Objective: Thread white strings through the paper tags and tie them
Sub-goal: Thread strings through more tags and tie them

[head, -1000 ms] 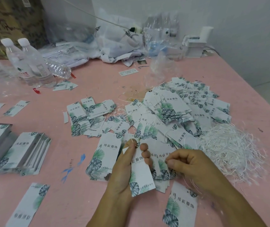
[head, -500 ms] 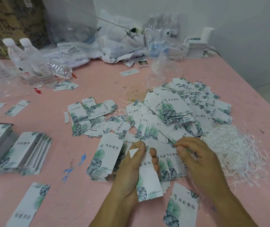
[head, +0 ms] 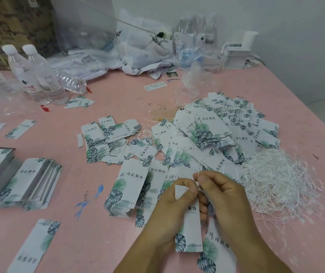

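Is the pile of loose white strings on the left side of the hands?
No, the pile of white strings lies on the pink table to the right of the right hand, beside the tag heap.

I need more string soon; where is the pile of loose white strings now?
The pile of white strings lies on the pink table, just right of the right hand and below the big heap of tags.
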